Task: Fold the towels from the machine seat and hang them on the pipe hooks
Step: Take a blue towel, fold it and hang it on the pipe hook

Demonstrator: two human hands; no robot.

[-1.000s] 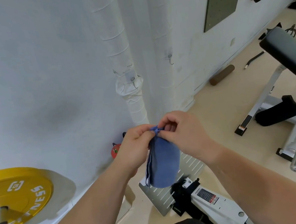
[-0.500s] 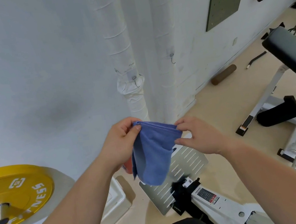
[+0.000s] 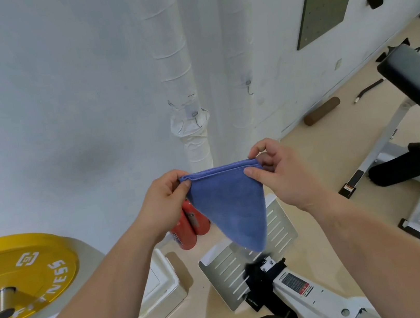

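blue folded cloth towel (image 3: pixel 230 204) is held up in the air, in front of two white tape-wrapped vertical pipes (image 3: pixel 176 68) and well above the floor. its top edge is stretched level between both hands, and the layers hang down to a point at the lower right, so that a triangle is formed. the left corner is pinched by the left hand (image 3: pixel 165 206) between thumb and curled fingers. the right corner is pinched by the right hand (image 3: pixel 279 173) between thumb and forefinger, with the other fingers loosely curled.

a small wire hook (image 3: pixel 196 117) is seen on a bulging taped joint of the left pipe, just above the towel. a second small metal hook (image 3: pixel 249 89) is seen on the right pipe, a little higher. both hooks are apart from the towel.

below the towel, a slotted grey metal plate (image 3: pixel 246 262) is fixed to a white machine frame. two red cylinders (image 3: pixel 191 227) and a white box (image 3: pixel 163 288) are set by the wall. a yellow weight plate (image 3: pixel 30 275) is seen at the left, and a black padded bench (image 3: pixel 418 84) at the right.
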